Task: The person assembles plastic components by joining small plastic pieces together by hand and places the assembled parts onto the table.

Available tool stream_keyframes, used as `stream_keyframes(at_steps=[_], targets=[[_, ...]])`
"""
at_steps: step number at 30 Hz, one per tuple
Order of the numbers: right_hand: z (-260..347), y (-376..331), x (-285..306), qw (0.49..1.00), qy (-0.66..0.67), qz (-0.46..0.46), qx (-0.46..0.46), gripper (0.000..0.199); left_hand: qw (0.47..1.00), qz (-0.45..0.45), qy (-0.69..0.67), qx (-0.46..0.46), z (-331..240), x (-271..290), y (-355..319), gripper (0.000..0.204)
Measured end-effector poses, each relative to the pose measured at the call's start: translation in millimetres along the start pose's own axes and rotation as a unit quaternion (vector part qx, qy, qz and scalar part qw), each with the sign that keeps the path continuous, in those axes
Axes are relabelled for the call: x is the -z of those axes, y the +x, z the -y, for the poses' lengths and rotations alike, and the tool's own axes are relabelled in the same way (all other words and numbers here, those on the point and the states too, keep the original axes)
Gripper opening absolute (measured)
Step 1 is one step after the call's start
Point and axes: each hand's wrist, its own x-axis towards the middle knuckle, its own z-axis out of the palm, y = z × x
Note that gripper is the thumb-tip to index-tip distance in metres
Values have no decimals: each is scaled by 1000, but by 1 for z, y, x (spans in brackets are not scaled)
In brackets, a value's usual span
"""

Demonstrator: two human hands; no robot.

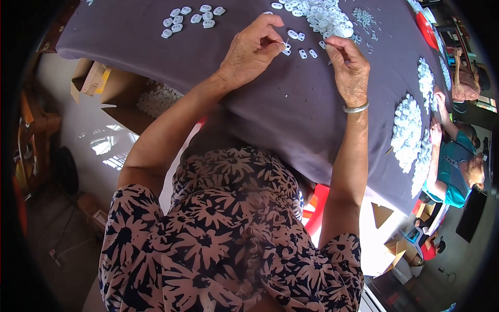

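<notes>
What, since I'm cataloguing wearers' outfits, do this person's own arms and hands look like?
The left hand and right hand are both ungloved. A silver-coloured bangle circles the right wrist; the left wrist shows none. Short, dark sleeves with a pale pinkish flower print leave the forearms uncovered.

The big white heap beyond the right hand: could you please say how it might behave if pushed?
The heap would probably spread, being many separate pieces. They look small and plastic, so each is likely light; their flattish shapes suggest sliding rather than rolling.
</notes>
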Motion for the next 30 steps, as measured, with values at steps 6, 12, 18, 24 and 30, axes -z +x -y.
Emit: stream_keyframes(at_steps=[6,12,18,24,30], targets=[[25,-6,-17,991,81,105,10,15,993,101,-57,-5,-14,-4,-3,40],[25,-9,-17,987,94,132,-12,14,993,108,-37,-8,-16,-6,-5,47],[19,-10,-21,987,82,132,-30,11,993,116,-2,0,-15,-6,-4,48],[19,-12,-29,991,53,116,-30,8,995,95,-18,37,-17,-5,-5,47],[23,-11,-29,990,95,99,-44,11,994,92,-35,56,-15,-6,-4,46]])
